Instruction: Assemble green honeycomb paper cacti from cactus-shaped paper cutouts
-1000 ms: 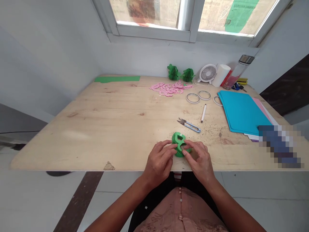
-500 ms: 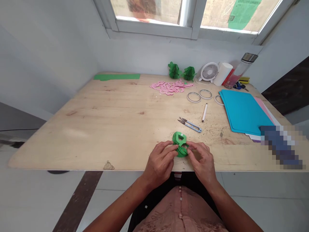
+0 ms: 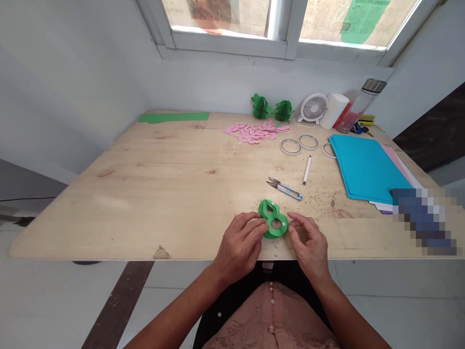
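A stack of green paper cutouts (image 3: 280,231) shaped like a figure eight lies near the table's front edge. Two round holes pass through it, and a small white patch shows on its lower loop. The fingers of my left hand (image 3: 240,241) grip the stack along its left side. At the right rim of the lower loop, my right hand (image 3: 308,245) has thumb and fingers drawn together against the paper edge. Thread snips (image 3: 286,189) with blue handles lie just beyond the stack. A white pen (image 3: 307,169) rests farther back.
Behind are pink paper cutouts (image 3: 254,132), two green paper ornaments (image 3: 282,111), tape rolls (image 3: 290,147), a small white fan (image 3: 314,107) and a glass bottle (image 3: 359,109). Blue sheets (image 3: 368,167) lie on the right, a green strip (image 3: 174,117) at the far left.
The lifted upper leaf of the green stack now lies down, and the lower loop shows flat with its white patch. My right hand has shifted slightly right; the left stays nearly in place.
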Motion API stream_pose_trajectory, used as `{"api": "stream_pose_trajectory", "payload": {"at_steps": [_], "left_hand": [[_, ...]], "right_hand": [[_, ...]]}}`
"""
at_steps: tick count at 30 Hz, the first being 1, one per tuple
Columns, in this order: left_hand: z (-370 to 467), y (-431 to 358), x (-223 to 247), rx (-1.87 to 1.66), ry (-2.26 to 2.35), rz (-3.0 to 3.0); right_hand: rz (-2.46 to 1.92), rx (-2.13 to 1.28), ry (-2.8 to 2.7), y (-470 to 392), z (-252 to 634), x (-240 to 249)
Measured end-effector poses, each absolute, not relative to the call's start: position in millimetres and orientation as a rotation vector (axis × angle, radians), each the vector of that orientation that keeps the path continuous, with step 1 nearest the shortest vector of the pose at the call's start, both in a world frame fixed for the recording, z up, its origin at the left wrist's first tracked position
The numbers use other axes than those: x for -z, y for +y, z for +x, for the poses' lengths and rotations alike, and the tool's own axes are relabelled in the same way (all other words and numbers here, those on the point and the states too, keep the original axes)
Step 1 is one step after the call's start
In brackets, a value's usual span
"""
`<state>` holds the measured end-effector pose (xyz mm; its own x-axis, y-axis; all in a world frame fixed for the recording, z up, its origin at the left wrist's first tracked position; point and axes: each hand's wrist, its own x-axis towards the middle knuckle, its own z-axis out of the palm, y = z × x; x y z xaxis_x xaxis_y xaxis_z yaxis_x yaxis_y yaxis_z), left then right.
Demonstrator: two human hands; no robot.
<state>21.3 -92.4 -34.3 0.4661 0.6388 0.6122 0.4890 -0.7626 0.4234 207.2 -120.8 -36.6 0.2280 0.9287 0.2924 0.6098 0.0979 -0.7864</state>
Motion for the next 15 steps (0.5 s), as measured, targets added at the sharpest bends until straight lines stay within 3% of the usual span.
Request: {"api": "stream_pose_trajectory", "payload": {"at_steps": [15], "left_hand": [[33,-80,21,-1.245,0.972,2.412]], "right_hand": [[-1.614,-0.568,-1.367,-119,205,38]]}}
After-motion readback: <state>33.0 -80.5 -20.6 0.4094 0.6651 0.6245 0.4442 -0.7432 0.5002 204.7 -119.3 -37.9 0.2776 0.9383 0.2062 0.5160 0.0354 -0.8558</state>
